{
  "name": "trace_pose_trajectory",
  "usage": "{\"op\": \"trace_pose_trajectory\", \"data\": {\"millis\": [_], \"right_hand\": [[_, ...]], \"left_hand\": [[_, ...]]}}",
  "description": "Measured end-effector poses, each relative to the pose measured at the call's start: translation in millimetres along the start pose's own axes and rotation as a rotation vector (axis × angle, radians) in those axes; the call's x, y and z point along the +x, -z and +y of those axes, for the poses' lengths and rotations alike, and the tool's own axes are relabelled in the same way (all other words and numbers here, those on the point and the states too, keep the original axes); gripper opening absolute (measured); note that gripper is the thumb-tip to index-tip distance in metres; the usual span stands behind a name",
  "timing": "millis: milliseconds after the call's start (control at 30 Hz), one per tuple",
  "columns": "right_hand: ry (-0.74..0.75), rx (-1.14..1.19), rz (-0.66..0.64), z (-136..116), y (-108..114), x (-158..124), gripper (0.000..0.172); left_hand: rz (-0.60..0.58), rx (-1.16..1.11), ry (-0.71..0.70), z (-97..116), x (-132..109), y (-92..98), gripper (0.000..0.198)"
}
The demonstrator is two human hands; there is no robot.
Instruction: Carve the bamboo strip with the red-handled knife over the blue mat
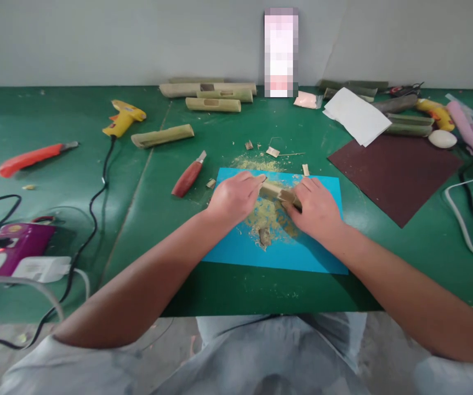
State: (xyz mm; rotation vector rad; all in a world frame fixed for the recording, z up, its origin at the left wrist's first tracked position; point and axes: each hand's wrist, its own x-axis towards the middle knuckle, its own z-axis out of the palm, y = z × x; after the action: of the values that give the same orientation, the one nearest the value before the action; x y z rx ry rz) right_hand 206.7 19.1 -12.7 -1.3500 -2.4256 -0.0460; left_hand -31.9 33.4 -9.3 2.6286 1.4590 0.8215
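Note:
My left hand (236, 198) and my right hand (316, 209) are both closed on a short pale bamboo piece (276, 191), one at each end, over a blue sheet (236, 249) on the green table. Under the piece lies a heap of yellowish sawdust (269, 219) with a small dark offcut (265, 236) in it. My right hand's fingers also press something flat and brownish against the piece; I cannot make out what it is.
A red-handled knife (188, 177) lies left of the sheet. Farther left are a bamboo section (162, 136), a yellow glue gun (123, 117), an orange cutter (33, 158) and a purple device (12, 247) with cables. Dark sandpaper (396, 173), white paper (357, 116) and more bamboo (214, 94) lie beyond.

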Motion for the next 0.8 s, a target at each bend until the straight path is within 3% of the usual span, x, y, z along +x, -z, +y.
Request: {"op": "trace_pose_trajectory", "data": {"millis": [567, 800], "right_hand": [[-0.036, 0.052, -0.012, 0, 1, 0, 0.019], [-0.025, 0.026, -0.024, -1, 2, 1, 0.015]], "left_hand": [[-0.03, 0.013, -0.012, 8, -10, 9.0, 0.039], [-0.031, 0.027, 0.004, 6, 0, -1.7, 0.039]]}}
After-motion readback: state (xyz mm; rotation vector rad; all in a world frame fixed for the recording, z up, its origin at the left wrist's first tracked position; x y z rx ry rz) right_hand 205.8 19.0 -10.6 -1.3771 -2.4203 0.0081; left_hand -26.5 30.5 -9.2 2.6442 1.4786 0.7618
